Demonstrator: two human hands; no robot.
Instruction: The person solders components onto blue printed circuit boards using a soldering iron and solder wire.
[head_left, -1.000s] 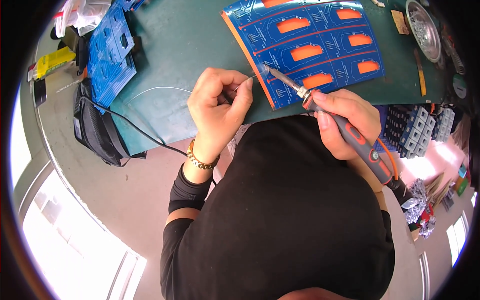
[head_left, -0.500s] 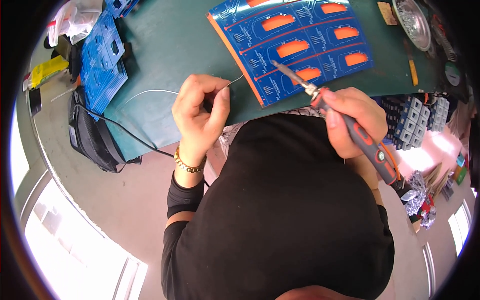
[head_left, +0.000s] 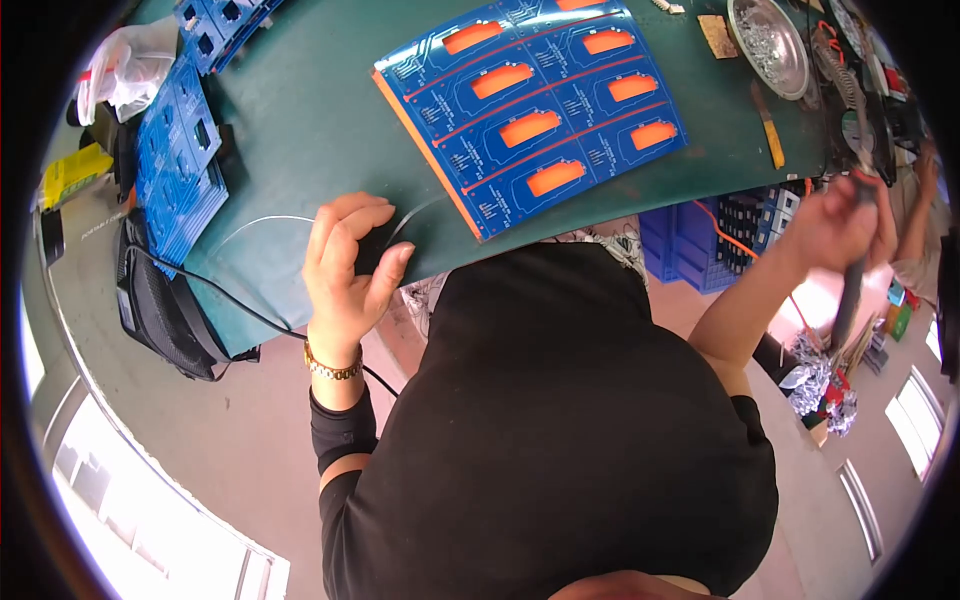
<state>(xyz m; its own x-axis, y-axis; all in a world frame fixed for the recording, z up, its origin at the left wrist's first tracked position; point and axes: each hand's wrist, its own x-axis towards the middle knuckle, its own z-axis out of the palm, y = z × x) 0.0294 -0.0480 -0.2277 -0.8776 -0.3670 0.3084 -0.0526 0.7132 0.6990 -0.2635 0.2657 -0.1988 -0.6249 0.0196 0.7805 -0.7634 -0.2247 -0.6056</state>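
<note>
My left hand (head_left: 345,265) is above the near edge of the green work surface, its thumb and index finger spread apart. A thin silvery wire (head_left: 265,219), like solder, reaches it from the left, and a blurred length shows past the fingers; whether other fingers pin it is hidden. Beyond lies a blue circuit board panel (head_left: 560,85) with orange-filled cutouts and an orange left edge. Far to the right, my right hand (head_left: 840,228) is closed around a dark soldering iron (head_left: 850,290), apart from the panel; its tip end is blurred near a coiled metal spring (head_left: 845,85).
Blue boards (head_left: 180,165) are stacked at the left, beside a black mesh pouch (head_left: 165,300) and a yellow item (head_left: 75,175). A metal dish (head_left: 768,48), a yellow-handled knife (head_left: 770,135) and a brown pad (head_left: 717,37) lie at right. Below is a blue crate (head_left: 690,245). Another person's arm (head_left: 920,220) shows far right.
My right hand has carried the soldering iron from above the panel to the far right. My left thumb and index finger have parted. The whole view has shifted somewhat.
</note>
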